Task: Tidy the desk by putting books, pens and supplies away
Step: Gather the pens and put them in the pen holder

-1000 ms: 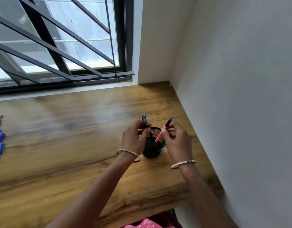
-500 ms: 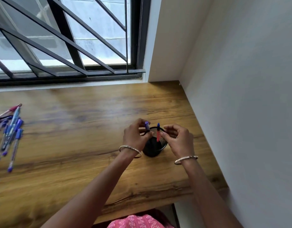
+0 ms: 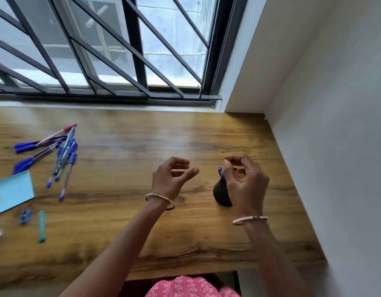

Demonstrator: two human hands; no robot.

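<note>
Now the left hand [image 3: 174,176] has a loose, empty grip. Thin blue plastic pens [image 3: 56,159] on the wooden desk [image 3: 121,221] look light and slippery; pinch mid-barrel.

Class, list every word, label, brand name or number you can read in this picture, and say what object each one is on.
None can be read.
Pens: any print on the barrels is too small and blurred.
Blue paper: no writing shows.
Black mesh pen cup: no label visible.
Bangles: patterned, no legible letters.
</note>
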